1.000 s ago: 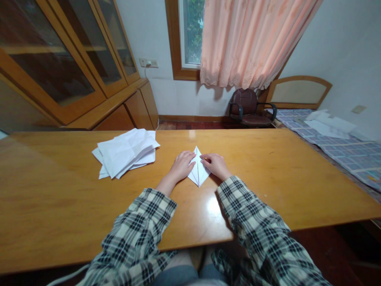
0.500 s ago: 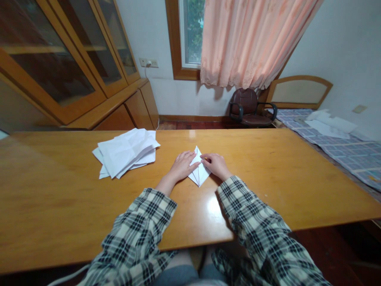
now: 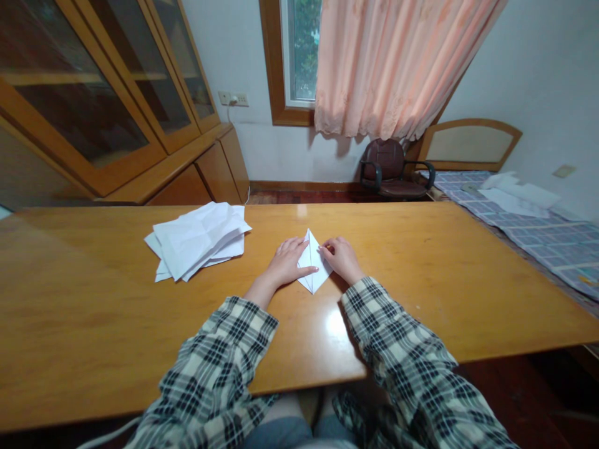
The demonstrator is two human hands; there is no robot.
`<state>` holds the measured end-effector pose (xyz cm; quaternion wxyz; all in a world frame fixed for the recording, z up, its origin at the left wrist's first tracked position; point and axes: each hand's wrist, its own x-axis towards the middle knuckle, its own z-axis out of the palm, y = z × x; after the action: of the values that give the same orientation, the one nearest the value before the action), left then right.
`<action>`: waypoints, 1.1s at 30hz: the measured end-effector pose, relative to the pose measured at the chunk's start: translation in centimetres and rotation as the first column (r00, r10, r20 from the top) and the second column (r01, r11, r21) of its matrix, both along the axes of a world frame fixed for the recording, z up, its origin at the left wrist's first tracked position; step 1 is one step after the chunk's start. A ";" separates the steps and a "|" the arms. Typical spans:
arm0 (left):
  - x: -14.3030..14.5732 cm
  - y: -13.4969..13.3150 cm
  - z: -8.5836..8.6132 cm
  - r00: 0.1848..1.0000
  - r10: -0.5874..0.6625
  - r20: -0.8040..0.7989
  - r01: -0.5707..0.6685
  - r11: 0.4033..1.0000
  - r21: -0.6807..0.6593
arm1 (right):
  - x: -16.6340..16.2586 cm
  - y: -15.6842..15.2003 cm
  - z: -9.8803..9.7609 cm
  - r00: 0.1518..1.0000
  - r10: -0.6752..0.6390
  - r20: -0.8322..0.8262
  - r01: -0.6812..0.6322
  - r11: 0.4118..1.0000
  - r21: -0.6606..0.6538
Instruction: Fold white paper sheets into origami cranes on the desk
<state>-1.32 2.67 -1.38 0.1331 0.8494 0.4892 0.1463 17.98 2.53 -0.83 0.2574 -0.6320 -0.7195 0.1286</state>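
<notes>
A small white sheet of paper folded into a diamond [image 3: 314,282] lies on the wooden table, one point toward me and a crease running down its middle. My left hand [image 3: 286,260] rests flat on its left side, fingers stretched out and thumb reaching across the lower half. At the upper right edge of the folded paper, my right hand [image 3: 342,258] has its fingers curled, with thumb and forefinger pinched at the paper. Part of the paper's left side is hidden under my left hand.
A loose pile of creased white paper sheets [image 3: 199,240] lies to the left on the table [image 3: 402,262]. Beyond the table stand a brown armchair [image 3: 386,165], a glass-fronted cabinet [image 3: 171,140] and a bed [image 3: 528,212] with papers on it.
My right hand has shifted slightly right along the paper. The flap under its fingers now lies flatter, and my left thumb has slid further right across the sheet.
</notes>
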 end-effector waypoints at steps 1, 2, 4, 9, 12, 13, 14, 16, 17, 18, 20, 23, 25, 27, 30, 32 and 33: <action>0.0 -0.1 0.1 1.000 0.004 -0.004 -0.004 1.000 0.000 | 0.0 0.0 0.0 1.000 0.005 0.002 -0.005 1.000 0.000; 0.1 -0.1 0.2 1.000 0.007 -0.005 -0.007 1.000 -0.001 | -0.1 0.0 -0.1 1.000 0.011 0.003 -0.011 1.000 0.000; 0.1 -0.2 0.4 1.000 0.012 -0.005 -0.012 1.000 -0.004 | -0.1 0.0 -0.1 1.000 0.019 0.005 -0.019 1.000 0.000; 0.2 -0.4 0.5 1.000 0.026 0.002 -0.026 1.000 -0.001 | -0.1 0.1 -0.3 0.999 0.040 0.016 -0.040 0.999 -0.005; 0.1 -0.4 0.3 0.999 0.035 0.016 -0.035 0.999 0.009 | -0.2 0.1 -0.2 0.999 0.052 0.005 -0.052 0.999 0.001; 0.1 -0.4 0.2 0.999 0.036 0.022 -0.036 0.999 0.014 | -0.2 0.0 -0.2 0.998 0.059 -0.008 -0.059 0.998 0.003; 0.1 -0.3 0.1 0.999 0.035 0.029 -0.036 0.999 0.020 | -0.3 0.0 -0.1 0.998 0.065 -0.024 -0.065 0.998 0.005; 0.1 -0.3 0.1 0.998 0.030 0.047 -0.032 0.999 0.033 | -0.4 -0.1 0.0 0.995 0.073 -0.069 -0.073 0.997 0.006; 0.1 -0.3 0.0 0.998 0.027 0.055 -0.029 0.999 0.039 | -0.4 -0.2 0.1 0.993 0.074 -0.096 -0.074 0.997 0.004; 0.1 -0.3 0.0 0.998 0.023 0.063 -0.025 0.999 0.043 | -0.4 -0.3 0.2 0.990 0.073 -0.124 -0.073 0.997 0.002; 0.0 -0.3 0.0 0.997 0.013 0.079 -0.017 0.999 0.051 | -0.4 -0.4 0.3 0.983 0.064 -0.174 -0.067 0.998 -0.009; 0.0 -0.2 -0.2 0.994 0.003 0.106 -0.009 0.998 0.064 | -0.4 -0.4 0.4 0.972 0.050 -0.230 -0.060 0.998 -0.036; -0.1 -0.2 -0.3 0.993 0.004 0.117 -0.013 0.997 0.071 | -0.4 -0.3 0.3 0.960 0.049 -0.275 -0.064 0.997 -0.044; 0.0 -0.1 -0.4 0.993 0.011 0.117 -0.020 0.997 0.071 | -0.5 -0.1 0.2 0.937 0.066 -0.342 -0.085 0.996 -0.040; 0.0 -0.1 -0.5 0.993 0.031 0.112 -0.039 0.997 0.067 | -0.7 0.2 -0.2 0.887 0.105 -0.450 -0.129 0.991 -0.024; 0.0 -0.1 -0.5 0.992 0.036 0.123 -0.045 0.996 0.071 | -0.8 0.4 -0.4 0.858 0.106 -0.502 -0.135 0.991 -0.020; 0.0 -0.1 -0.4 0.991 0.033 0.132 -0.043 0.996 0.073 | -0.9 0.5 -0.5 0.847 0.103 -0.522 -0.133 0.991 -0.020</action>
<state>-1.31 2.56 -1.80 0.1299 0.8330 0.4897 0.2225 17.12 3.01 -1.35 0.4161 -0.5354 -0.6568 0.3300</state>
